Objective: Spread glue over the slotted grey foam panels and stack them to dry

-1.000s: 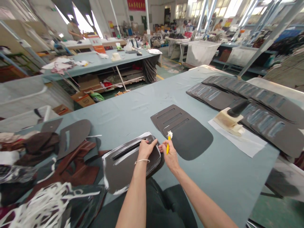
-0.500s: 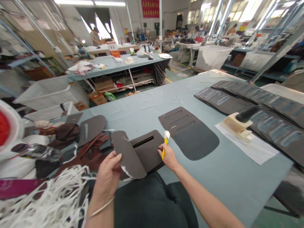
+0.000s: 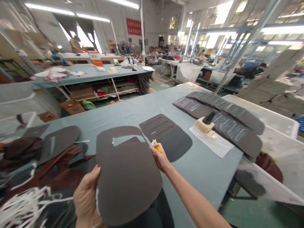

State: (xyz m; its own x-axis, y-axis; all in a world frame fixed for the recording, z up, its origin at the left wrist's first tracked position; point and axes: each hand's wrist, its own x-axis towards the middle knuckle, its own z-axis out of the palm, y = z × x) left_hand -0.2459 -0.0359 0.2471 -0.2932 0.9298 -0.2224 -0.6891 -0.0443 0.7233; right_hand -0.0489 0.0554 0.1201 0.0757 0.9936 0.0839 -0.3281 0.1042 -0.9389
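Grey-brown panel (image 3: 129,180): long axis front-to-back, slotted end pointing away.

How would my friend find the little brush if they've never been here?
Start at the big blue-grey table in front. Find the person's right hand, just beside the large dark panel held in the left hand. The brush is in that right hand, and its bright yellow handle and white tip set it apart from the dark panels.
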